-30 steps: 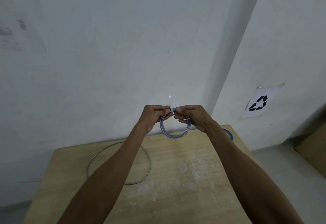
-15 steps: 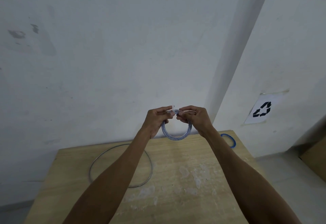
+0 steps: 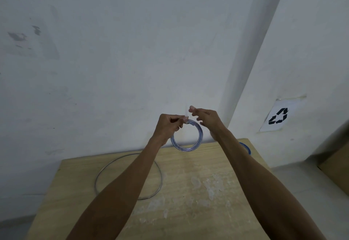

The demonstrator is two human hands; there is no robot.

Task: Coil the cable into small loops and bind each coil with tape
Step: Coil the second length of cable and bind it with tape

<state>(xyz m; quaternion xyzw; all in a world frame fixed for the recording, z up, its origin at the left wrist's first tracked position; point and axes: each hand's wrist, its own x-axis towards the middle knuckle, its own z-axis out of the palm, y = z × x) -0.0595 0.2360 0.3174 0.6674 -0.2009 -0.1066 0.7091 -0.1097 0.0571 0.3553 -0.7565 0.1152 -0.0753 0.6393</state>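
Coil (image 3: 199, 136) of cable held above the surface (image 3: 188, 202), pinched at its top by the left hand (image 3: 168, 126); right hand (image 3: 207, 120) beside it, fingers (image 3: 196, 110) loose and empty. I judge this binding nearly done; larger loop (image 3: 160, 177) lies uncoiled.

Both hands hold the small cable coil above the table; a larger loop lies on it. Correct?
No: the head view shows only the left hand pinching the small cable coil; the right hand is apart from it. The rest is right.

- Small bluish coil (image 3: 186, 148) hangs upright, pinched at its top by my left fingers (image 3: 180, 121).
- Grey cable loop (image 3: 143, 198) lies flat on the surface (image 3: 188, 211).
- Blue tape roll (image 3: 246, 147) sits at the far right edge.
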